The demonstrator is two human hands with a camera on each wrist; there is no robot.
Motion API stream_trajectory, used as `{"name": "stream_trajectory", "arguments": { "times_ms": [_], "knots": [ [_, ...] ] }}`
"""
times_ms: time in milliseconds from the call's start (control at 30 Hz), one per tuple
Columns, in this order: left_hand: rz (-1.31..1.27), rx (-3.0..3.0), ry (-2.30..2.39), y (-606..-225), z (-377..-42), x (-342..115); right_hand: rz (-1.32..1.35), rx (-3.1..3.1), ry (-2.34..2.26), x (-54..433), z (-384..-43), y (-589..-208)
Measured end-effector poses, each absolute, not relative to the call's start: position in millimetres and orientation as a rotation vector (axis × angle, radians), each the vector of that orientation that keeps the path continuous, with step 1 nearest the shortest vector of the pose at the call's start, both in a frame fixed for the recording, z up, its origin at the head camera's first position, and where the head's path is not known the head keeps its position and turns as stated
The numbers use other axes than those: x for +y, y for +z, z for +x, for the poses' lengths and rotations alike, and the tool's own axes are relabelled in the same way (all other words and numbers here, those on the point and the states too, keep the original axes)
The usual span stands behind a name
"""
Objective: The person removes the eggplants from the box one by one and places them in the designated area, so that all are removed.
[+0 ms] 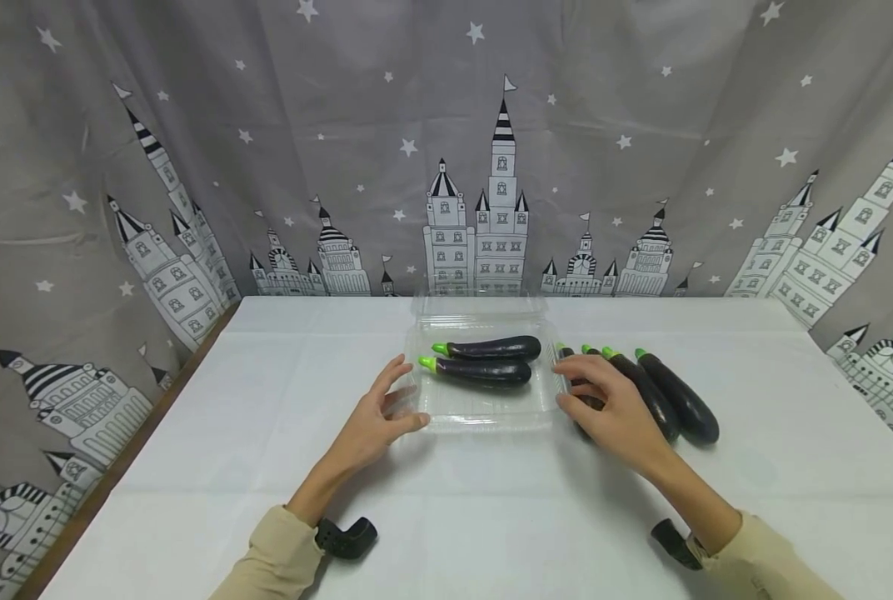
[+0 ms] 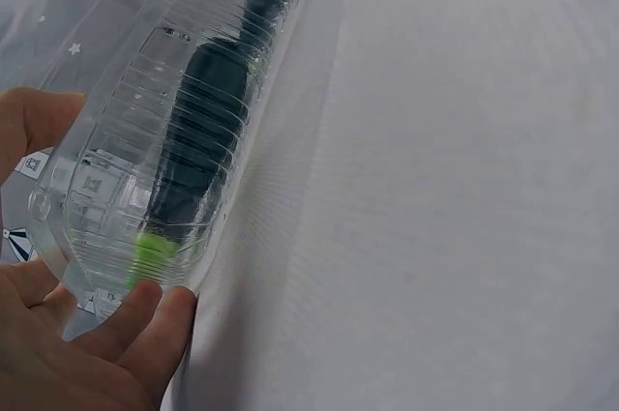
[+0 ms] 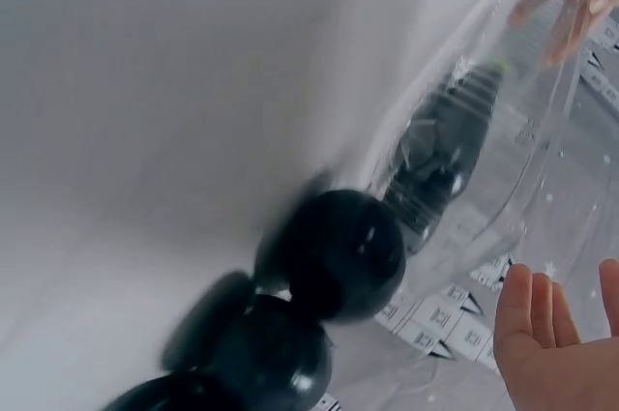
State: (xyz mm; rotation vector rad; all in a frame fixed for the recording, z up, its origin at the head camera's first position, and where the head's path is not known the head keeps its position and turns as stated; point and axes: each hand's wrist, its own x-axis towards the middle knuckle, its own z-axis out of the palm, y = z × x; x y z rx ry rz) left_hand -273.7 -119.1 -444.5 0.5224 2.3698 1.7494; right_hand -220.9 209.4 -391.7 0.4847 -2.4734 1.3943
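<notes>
With fingers spread and thumb apart from them, set around the box's left side in the left hand [image 1: 375, 421]. Seen from the left wrist, touching the wall with two fingertips, close to a green stem end. With fingers slightly bent and thumb apart in the right hand [image 1: 615, 417], just beside the box's right wall; impossible to tell whether touching it.

Between both hands, flat on the table [image 1: 484, 504], the clear box [image 1: 484, 408], with its lid [image 1: 480, 307] folded open at the back. Inside, side by side with green stems to the left, the rear aubergine [image 1: 495, 350] and the front aubergine [image 1: 484, 372].

Right of the box, lying on the table with stems away from the person, four loose aubergines [image 1: 679, 398], partly hidden behind the right hand.

Farther down the arms, at the beige sleeves [image 1: 277, 546], black devices [image 1: 346, 540]. Beyond the table, a grey curtain [image 1: 589, 50] with white stars and castles.
</notes>
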Motion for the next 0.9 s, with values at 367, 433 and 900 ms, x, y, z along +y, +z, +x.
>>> {"name": "stream_trajectory", "arguments": {
  "times_ms": [367, 433, 900],
  "knots": [
    [0.515, 2.370, 1.762, -445.0, -273.5, -118.8, 0.556, -2.531, 1.355, 177.9, -234.2, -393.3],
    [0.515, 2.370, 1.761, -445.2, -273.8, -118.3, 0.559, -2.555, 1.335, 171.8, -239.7, -393.5],
    [0.503, 2.382, 1.776, -445.5, -273.3, -118.0, 0.628, -2.680, 1.119, 142.1, -283.2, -399.4]
  ]
}}
